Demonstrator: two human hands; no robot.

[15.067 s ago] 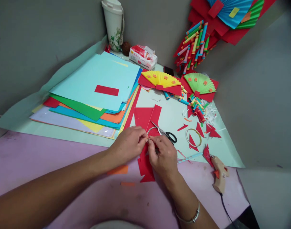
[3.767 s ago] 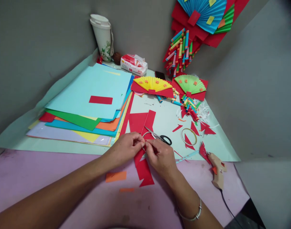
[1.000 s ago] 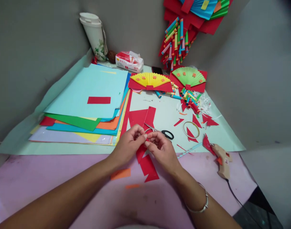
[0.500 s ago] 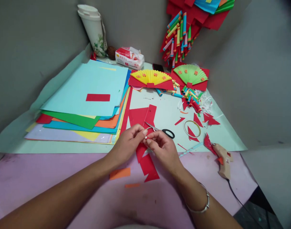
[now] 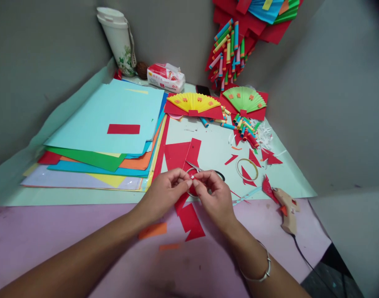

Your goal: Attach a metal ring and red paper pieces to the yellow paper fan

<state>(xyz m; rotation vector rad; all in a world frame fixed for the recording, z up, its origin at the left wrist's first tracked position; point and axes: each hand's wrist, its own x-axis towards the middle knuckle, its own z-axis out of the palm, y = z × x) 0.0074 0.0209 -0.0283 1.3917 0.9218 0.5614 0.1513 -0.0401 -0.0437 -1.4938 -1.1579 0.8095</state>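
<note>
left hand and right hand meeting fingertip to fingertip, both pinched on a thin ring of tape, apparently picking at its edge with the nails. ring held just above the table, directly over red paper cut-outs lying under and just nearer than the hands. hard to tell whether a loose end of tape is already lifted; too small to see.

just beyond the fingertips, scissors, blades pointing toward the left hand, black handle half hidden behind the right knuckles. likely trouble here: a slip of the nails sending a finger into the blade tips, or the ring snapping out of the pinch and dropping among the red scraps.

to the right of the right hand, a second tape ring flat on the pale green sheet, then red triangles, and nearer the edge a glue gun with its cord trailing off the table. risk of the right elbow catching that cord, or of a hot nozzle resting against paper.

left of the left hand, a stack of coloured sheets. far beyond both hands, yellow fan, green fan, tissue pack and cup by the wall.
</note>
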